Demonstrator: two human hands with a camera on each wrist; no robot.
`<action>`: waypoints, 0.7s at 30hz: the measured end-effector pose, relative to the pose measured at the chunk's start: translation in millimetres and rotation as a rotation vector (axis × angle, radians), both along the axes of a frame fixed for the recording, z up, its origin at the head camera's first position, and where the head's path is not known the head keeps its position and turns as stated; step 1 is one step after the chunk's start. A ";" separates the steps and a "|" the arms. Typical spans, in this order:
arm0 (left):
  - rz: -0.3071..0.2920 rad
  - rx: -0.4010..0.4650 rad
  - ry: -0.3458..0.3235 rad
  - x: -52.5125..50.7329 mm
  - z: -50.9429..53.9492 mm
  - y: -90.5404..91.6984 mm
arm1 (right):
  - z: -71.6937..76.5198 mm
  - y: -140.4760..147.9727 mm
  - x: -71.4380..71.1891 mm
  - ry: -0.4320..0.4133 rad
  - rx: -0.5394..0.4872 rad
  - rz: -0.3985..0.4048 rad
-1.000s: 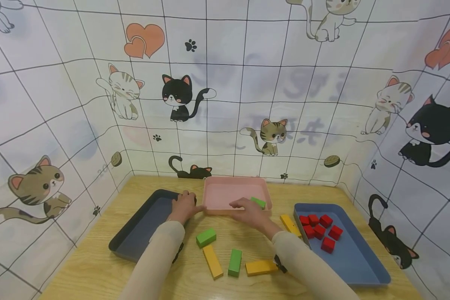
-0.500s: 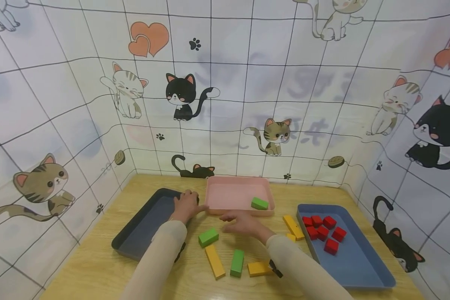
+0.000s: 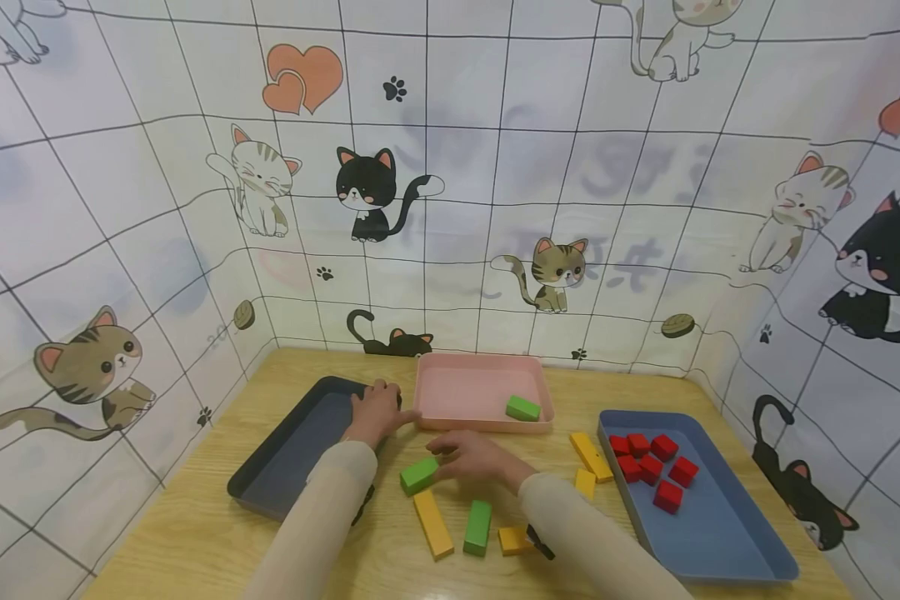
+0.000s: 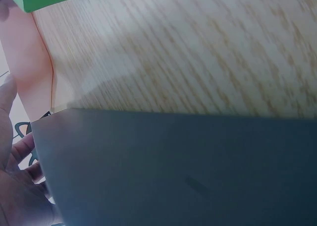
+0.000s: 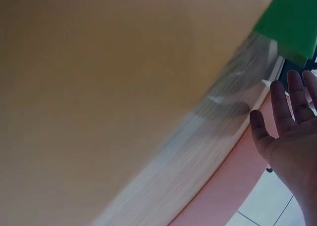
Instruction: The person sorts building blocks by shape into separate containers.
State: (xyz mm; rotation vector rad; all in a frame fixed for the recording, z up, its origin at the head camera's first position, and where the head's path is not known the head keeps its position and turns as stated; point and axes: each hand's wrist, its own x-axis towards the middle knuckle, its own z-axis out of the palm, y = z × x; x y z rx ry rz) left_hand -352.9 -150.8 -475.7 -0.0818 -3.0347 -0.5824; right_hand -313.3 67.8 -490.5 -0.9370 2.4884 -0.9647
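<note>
Pink tray (image 3: 461,390): green block (image 3: 522,408). Blue tray (image 3: 722,533): red cubes (image 3: 650,469). Left hand (image 3: 377,414) at dark tray (image 3: 303,442), grip unclear; right hand (image 3: 476,460), fingers apart.

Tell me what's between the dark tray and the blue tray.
The head view shows the pink tray with one green block; nearer, two more green blocks, four yellow blocks and the right hand.

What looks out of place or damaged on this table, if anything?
Nothing looks spilled or damaged. Mildly odd are two green blocks lying loose on the table among scattered yellow blocks, since a third green block sits inside the pink tray and the red cubes are together in the blue tray.
</note>
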 end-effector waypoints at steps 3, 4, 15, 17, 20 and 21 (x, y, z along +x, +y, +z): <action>0.000 0.000 0.005 -0.6 -0.9 0.7 | 0.6 -3.5 2.6 -0.014 0.022 -0.012; 0.001 0.001 0.005 -0.6 -1.0 0.8 | 0.8 -4.4 3.3 -0.014 0.028 -0.013; -0.007 -0.003 0.018 2.0 2.2 1.0 | -1.6 -8.2 2.8 0.037 0.077 -0.008; -0.006 -0.007 0.016 2.7 3.3 1.2 | -2.4 -8.4 2.3 0.035 0.086 -0.014; -0.003 -0.015 0.010 2.9 3.8 0.9 | -3.0 -8.2 2.5 0.032 0.095 -0.019; -0.002 -0.016 0.007 2.7 3.7 0.9 | -3.4 -8.0 2.3 0.031 0.098 -0.021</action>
